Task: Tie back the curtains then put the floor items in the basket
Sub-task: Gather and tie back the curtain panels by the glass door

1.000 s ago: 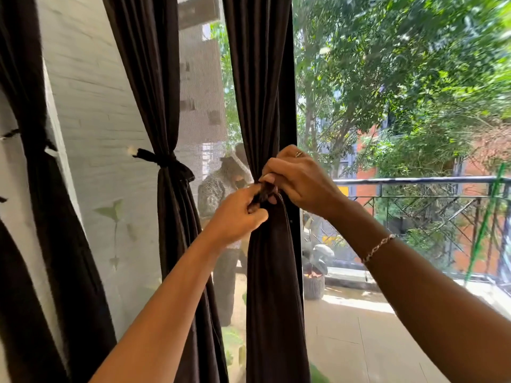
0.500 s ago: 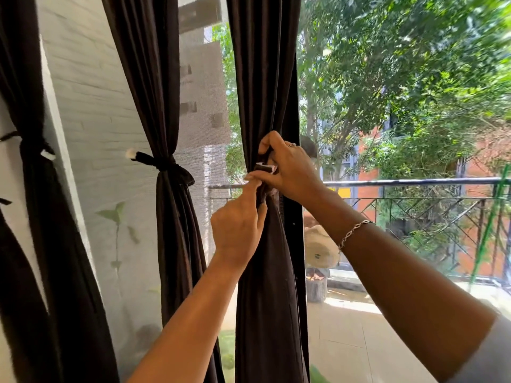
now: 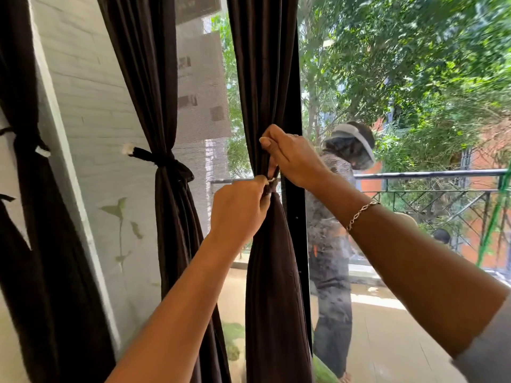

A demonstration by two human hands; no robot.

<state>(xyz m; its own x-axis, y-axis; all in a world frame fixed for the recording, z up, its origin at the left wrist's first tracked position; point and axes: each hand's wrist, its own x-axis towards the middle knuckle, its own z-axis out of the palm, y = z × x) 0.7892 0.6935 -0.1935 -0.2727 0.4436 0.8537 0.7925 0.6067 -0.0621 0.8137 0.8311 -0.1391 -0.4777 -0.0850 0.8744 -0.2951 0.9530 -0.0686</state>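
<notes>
Dark brown cloth, soft and thick, makes up the curtain (image 3: 272,244) that both hands are working on at the middle of the window. It is gathered into a narrow waist beside the black window frame (image 3: 294,217), and it bulges out again below, which suggests a fairly heavy, limp fabric that will slump if the band around it goes slack.

The left hand (image 3: 237,214) has its grip closed on the tie (image 3: 272,183), pinching one end just at the cinched point. The right hand (image 3: 293,158) is closed from above on the other end, thumb and forefinger pressed together over the same spot (a small pale bit shows between the two hands, perhaps a fastening tab, too small to be sure).

Such a tie is thin and floppy, so it is best held close to its ends and kept taut while the fastening is made; the curtain itself is better squeezed at the waist than tugged from the hem. A second curtain (image 3: 168,217) to the left is already tied back to the white wall (image 3: 91,106). The floor items and basket are not in view.
</notes>
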